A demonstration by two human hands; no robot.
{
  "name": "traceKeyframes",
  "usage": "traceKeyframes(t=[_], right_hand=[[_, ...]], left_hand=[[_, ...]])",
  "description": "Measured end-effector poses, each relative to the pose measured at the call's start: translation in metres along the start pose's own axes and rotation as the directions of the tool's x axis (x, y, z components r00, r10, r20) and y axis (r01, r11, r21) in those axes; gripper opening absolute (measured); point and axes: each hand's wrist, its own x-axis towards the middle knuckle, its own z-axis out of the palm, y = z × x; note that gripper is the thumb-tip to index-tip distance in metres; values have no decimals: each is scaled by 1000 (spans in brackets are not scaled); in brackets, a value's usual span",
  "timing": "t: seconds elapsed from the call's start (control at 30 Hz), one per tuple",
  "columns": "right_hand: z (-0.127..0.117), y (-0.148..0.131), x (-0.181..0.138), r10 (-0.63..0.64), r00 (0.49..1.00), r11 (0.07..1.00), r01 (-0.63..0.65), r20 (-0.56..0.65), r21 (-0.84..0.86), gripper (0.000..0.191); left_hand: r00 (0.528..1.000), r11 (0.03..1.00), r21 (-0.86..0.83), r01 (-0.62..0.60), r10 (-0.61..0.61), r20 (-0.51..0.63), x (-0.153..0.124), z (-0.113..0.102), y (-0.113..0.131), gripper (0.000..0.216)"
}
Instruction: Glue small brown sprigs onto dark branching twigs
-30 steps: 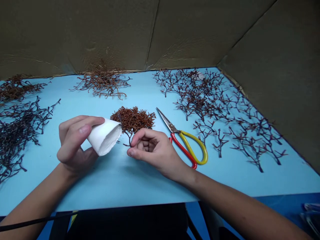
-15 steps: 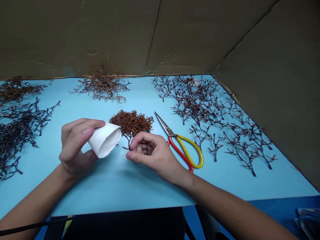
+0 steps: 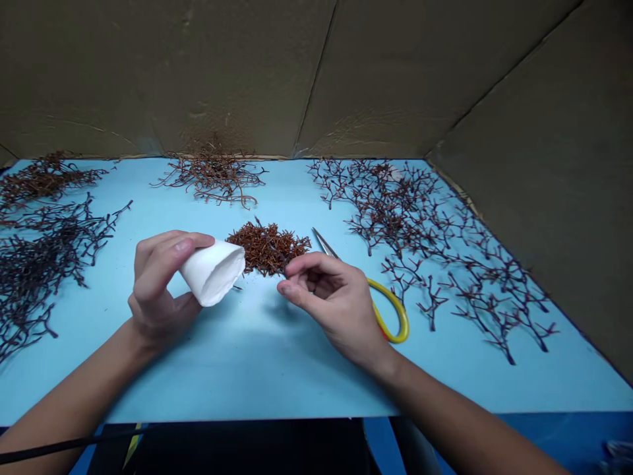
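Note:
My left hand [image 3: 161, 287] grips a hollow white cup-shaped piece [image 3: 202, 264], tilted so its rough-edged opening faces right. Between the thumb and forefinger of my right hand [image 3: 341, 300] is the lower end of a thin dark branched twig [image 3: 270, 241]. The twig leans up and left, in front of a heap of short brown twig pieces [image 3: 247, 245]. Scissors [image 3: 324, 243] with yellow and red handles lie on the table, partly hidden behind my right hand.
Forked dark twigs [image 3: 390, 211] spread across the right side of the blue table [image 3: 237, 376]. A dark twig pile [image 3: 42, 257] lies left, with brown thin stems [image 3: 47, 178] behind it and another stem pile [image 3: 217, 175] at the back. Cardboard walls [image 3: 247, 79] stand behind and right.
My right hand has moved right, away from the white piece, and the twig in it now points up and left. The left hand keeps its hold; the whole view has shifted slightly.

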Motion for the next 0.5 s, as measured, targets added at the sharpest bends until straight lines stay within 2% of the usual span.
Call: traceKeyframes(t=[0.1, 0.2, 0.33, 0.5], right_hand=[[1, -1, -4, -232, 969, 950, 209, -79, -231, 10], [3, -2, -8, -395, 917, 851, 345, -51, -395, 8], [7, -2, -10, -419, 908, 801, 381, 23, -462, 10], [8, 5, -12, -387, 919, 820, 383, 82, -426, 7]], left_hand=[[1000, 1000, -24, -11, 11, -1, 1, -1, 3, 97], [1000, 999, -35, 7, -6, 14, 1, -1, 6, 101], [1000, 999, -39, 9, -8, 15, -2, -1, 6, 104], [1000, 999, -34, 8, -8, -5, -5, -1, 5, 108]])
